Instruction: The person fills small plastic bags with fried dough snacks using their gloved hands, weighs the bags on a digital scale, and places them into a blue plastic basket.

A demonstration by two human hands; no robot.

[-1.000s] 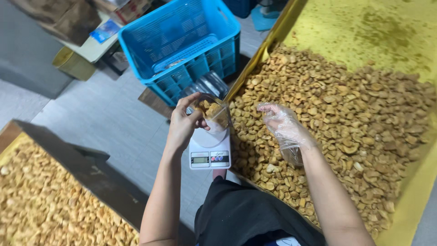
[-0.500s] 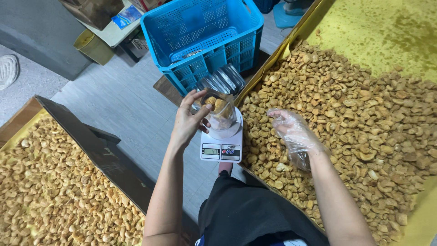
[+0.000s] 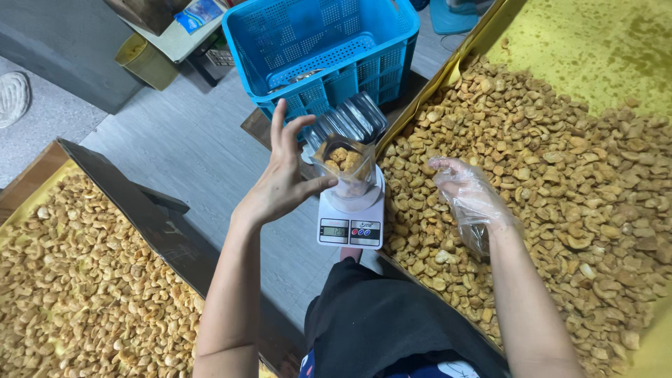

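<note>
Two hands work around a small white scale (image 3: 351, 222). Left hand (image 3: 285, 178): bare, thumb pressed to the side of a clear pouch (image 3: 344, 166) standing on the scale's round platform, fingers spread and raised; loose steadying contact, not a full grasp. Pouch open-topped, partly filled with golden cashews. Right hand (image 3: 470, 192): in a thin plastic glove, right of the scale, resting half-curled on the heap of cashews (image 3: 560, 175); whether it holds any cannot be told. Blue crate (image 3: 329, 49) sits beyond the scale; stacked empty pouches (image 3: 353, 117) lie between them.
</note>
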